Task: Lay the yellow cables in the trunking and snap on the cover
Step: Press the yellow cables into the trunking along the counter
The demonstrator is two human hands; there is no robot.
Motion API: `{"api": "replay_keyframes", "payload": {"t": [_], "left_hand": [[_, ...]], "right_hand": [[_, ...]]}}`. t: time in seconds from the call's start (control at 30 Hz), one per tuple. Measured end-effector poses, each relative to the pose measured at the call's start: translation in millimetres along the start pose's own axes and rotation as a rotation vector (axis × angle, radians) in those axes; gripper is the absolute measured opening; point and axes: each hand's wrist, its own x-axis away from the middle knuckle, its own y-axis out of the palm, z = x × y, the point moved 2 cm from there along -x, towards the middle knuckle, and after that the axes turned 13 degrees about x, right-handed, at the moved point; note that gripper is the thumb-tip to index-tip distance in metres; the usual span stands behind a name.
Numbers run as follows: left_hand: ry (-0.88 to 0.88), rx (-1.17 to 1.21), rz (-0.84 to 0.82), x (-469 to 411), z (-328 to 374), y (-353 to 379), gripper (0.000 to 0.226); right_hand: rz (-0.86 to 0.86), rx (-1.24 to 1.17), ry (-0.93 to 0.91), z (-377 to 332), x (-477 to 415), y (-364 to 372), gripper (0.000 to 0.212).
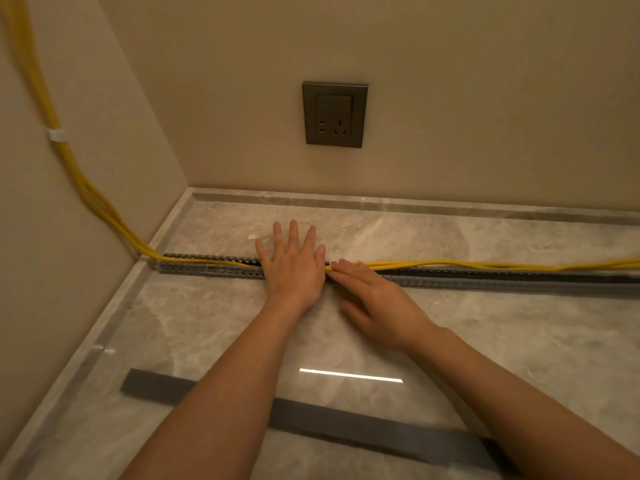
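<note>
Tucking cables (pixel 450 263) into the trunking (pixel 207 269)
Left hand (pixel 292 268), flat and spread, pins them seated; right hand (pixel 377 299) nudges the next stretch in with straight fingers (pixel 346 269). Neither holds anything.

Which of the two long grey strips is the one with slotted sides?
The farther one, the trunking with the yellow cables along it; the nearer cover is flat and smooth.

The left hand (pixel 292 268) lies flat, fingers spread, across the slotted grey trunking (pixel 207 269) on the marble worktop (pixel 519 334). Just beside it, the right hand (pixel 377 299) presses straight fingers (pixel 341 270) onto the yellow cables (pixel 450 263), which ride above the channel to the right. The grey cover (pixel 329 420) lies under the forearms.
</note>
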Motion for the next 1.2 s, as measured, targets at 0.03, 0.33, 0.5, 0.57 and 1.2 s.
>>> {"api": "replay_keyframes", "payload": {"t": [0.03,0.33,0.5,0.57,1.2], "left_hand": [[0.004,-0.008,0.01,0,0,1,0.051],[0.007,-0.022,-0.002,2,0,2,0.051],[0.004,-0.02,-0.005,1,3,1,0.049],[0.0,-0.021,-0.005,1,3,1,0.049],[0.008,-0.003,0.02,1,0,4,0.049]], "right_hand": [[0.005,-0.06,0.036,4,1,-5,0.044],[-0.043,0.131,0.454,69,7,-32,0.027],[0.062,-0.04,0.525,70,7,-34,0.014],[0.121,-0.011,0.527,68,9,-34,0.013],[0.015,0.476,0.284,31,42,-20,0.057]]}}
